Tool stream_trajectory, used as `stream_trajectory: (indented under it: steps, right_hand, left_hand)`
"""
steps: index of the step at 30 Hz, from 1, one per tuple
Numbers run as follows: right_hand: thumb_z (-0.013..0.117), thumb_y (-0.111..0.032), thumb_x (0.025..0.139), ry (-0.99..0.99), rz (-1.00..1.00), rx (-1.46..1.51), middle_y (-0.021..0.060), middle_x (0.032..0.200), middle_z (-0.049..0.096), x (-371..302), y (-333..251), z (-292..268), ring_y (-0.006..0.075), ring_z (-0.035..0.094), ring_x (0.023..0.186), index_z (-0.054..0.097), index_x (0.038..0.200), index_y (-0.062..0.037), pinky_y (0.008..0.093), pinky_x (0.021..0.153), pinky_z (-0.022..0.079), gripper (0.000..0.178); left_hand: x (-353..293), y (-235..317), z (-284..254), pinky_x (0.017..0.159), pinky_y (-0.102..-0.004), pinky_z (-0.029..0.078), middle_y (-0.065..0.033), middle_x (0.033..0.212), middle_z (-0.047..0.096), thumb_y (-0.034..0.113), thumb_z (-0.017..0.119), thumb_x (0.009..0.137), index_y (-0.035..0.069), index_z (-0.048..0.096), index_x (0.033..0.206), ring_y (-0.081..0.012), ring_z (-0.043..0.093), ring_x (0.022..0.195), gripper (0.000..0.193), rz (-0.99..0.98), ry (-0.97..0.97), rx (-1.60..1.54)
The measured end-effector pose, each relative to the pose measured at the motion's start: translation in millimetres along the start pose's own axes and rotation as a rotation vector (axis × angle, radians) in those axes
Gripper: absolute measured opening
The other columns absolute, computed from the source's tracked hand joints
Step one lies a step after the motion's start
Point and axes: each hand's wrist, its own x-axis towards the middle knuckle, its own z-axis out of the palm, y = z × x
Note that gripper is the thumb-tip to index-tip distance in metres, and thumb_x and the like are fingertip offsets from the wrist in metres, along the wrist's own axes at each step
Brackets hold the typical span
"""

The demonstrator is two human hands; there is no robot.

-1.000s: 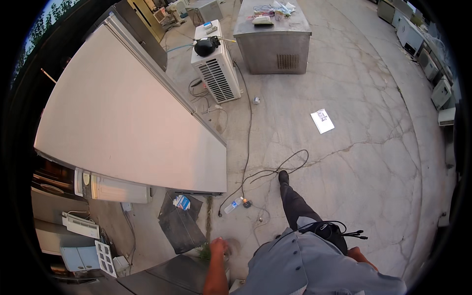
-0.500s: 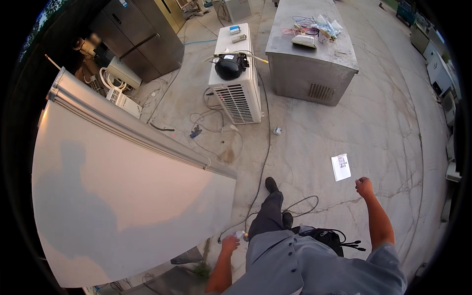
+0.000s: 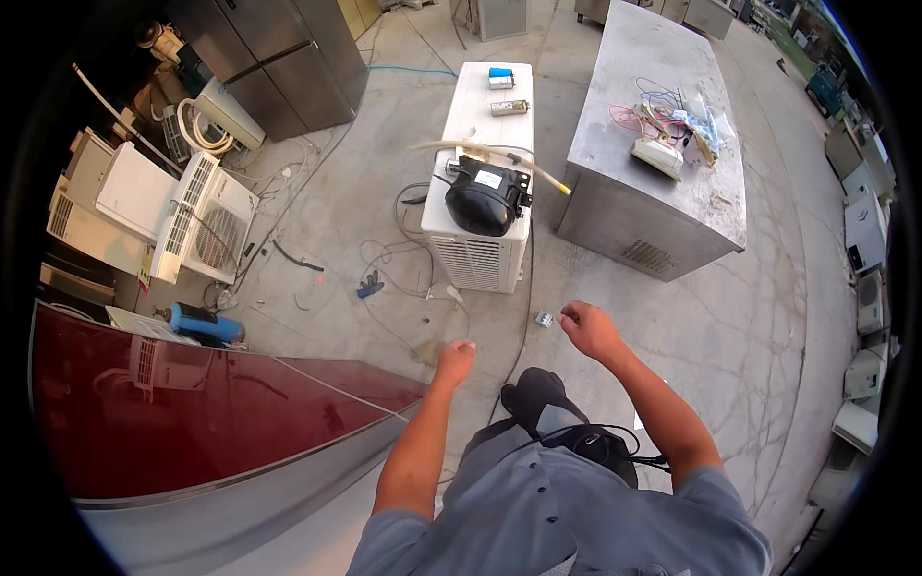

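Note:
My left hand [image 3: 456, 362] is raised in front of me with its fingers curled closed; whatever it may hold is hidden. My right hand [image 3: 590, 331] is also closed, fingers bent inward, and their contents, if any, do not show. Past its fingertips, on the concrete floor, lies a small white-and-grey block-shaped part [image 3: 544, 319]; the hand appears above and beside it. Ahead of both hands stands a white air-conditioner outdoor unit [image 3: 477, 266]. On its top sit a black compressor [image 3: 480, 204], a pale hose [image 3: 519, 159] with a yellow end, and two cylindrical capacitors [image 3: 509, 108].
A metal workbench [image 3: 615, 125] to the right bears wires and a white box-shaped part [image 3: 657, 158]. A dark red panel [image 3: 211, 413] fills the lower left. Cables and a blue-black clip-like object [image 3: 370, 284] lie on the floor. A blue cylinder [image 3: 206, 324] rests beyond the panel.
I have come closer to the outdoor unit and workbench. Both hands have risen forward, and my right hand has come inward. The white sheet on the floor is now mostly behind my right arm.

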Motion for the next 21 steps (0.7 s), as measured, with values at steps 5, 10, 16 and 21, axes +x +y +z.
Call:
stream_trajectory:
  steps: [5, 10, 16, 21]
  right_hand:
    - [0.074, -0.037, 0.081, 0.256, -0.327, -0.242, 0.0225, 0.127, 0.056, 155, -92, 27, 0.0385, 0.055, 0.113, 0.058, 0.118, 0.0022, 0.0449, 0.092, 0.047, 0.057]
    - [0.071, -0.054, 0.078, 0.361, -0.369, -0.412, 0.0266, 0.146, 0.039, 304, -155, 62, 0.0419, 0.035, 0.137, 0.042, 0.136, 0.0071, 0.0545, 0.109, 0.028, 0.089]
    - [0.073, -0.046, 0.075, 0.204, -0.316, -0.482, 0.0248, 0.143, 0.042, 338, -149, 65, 0.042, 0.037, 0.134, 0.054, 0.131, -0.0059, 0.0545, 0.109, 0.027, 0.071]
    - [0.076, -0.041, 0.07, 0.165, -0.276, -0.487, 0.024, 0.143, 0.042, 344, -165, 61, 0.0426, 0.037, 0.133, 0.055, 0.128, -0.0076, 0.0536, 0.109, 0.027, 0.07]
  left_hand:
    - [63, 108, -60, 0.067, -0.0281, 0.048, -0.006, 0.083, 0.068, 0.02, 0.062, 0.09, -0.004, 0.066, 0.108, -0.012, 0.059, 0.07, 0.03, 0.094, 0.089, -0.147]
    - [91, 14, -166, 0.064, -0.0288, 0.049, -0.006, 0.082, 0.067, 0.02, 0.062, 0.09, -0.004, 0.067, 0.104, -0.0129, 0.061, 0.071, 0.028, -0.067, 0.3, 0.016]
    - [38, -1, -255, 0.049, -0.027, 0.045, -0.0065, 0.084, 0.065, 0.02, 0.058, 0.093, 0.003, 0.064, 0.11, -0.0137, 0.058, 0.06, 0.024, -0.623, 0.52, -0.317]
    - [29, -24, -336, 0.068, -0.0375, 0.052, -0.0098, 0.099, 0.069, 0.024, 0.055, 0.095, 0.007, 0.059, 0.123, -0.0227, 0.066, 0.078, 0.033, -0.834, 0.318, -0.254]
